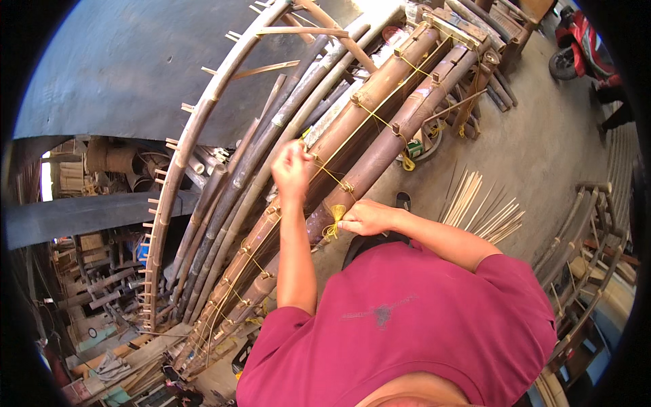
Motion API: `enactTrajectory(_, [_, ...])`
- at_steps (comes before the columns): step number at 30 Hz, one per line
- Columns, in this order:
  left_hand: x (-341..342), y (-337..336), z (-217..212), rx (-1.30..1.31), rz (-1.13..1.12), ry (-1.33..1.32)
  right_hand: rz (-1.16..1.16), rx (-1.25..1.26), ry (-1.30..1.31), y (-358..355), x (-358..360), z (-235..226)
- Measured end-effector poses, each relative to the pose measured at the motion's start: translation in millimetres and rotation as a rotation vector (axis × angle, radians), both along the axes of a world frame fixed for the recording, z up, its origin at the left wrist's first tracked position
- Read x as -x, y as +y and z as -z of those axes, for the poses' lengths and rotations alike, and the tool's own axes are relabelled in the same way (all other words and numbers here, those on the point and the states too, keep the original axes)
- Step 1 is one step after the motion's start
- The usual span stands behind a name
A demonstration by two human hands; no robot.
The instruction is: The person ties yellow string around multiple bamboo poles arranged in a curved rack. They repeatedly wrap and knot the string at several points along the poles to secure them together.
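Two long brown bamboo poles lie side by side: a left pole (pixel 332 139) and a right pole (pixel 383 152). Pegs stick out of both, and yellow cord (pixel 330 174) zigzags across the gap between them. My left hand (pixel 291 167), slightly blurred, is closed over the left pole, with yellow cord showing at its fingers; the palm hides what lies beneath. My right hand (pixel 369 217) is closed at the right pole, its fingers on a gathered bundle of yellow cord (pixel 336 216) whose loose loops hang below. A peg wrapped in cord (pixel 347 186) sits just beyond this hand.
On the left, a curved bamboo piece (pixel 193 142) with small pegs leans near more long poles (pixel 251 169). Thin sticks (pixel 485 210) fan out over the concrete floor (pixel 515 142) at right. A bamboo frame (pixel 597 224) and a red motorcycle (pixel 590 47) stand further off.
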State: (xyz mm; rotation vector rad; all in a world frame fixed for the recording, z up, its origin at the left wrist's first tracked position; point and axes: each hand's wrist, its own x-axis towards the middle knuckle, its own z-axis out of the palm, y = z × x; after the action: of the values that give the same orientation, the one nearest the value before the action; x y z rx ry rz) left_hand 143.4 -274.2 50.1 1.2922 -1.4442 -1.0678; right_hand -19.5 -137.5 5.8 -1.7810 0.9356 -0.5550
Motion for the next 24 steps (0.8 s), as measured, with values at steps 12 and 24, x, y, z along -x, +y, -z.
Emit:
enactTrajectory(12, [-96, -42, 44, 0.080, 0.006, -0.717, -0.058, -0.113, -0.035, 73, -103, 21])
enactTrajectory(24, [-183, 104, 81, 0.278, 0.053, -0.939, 0.371, -0.073, -0.644, -14, -274, -69])
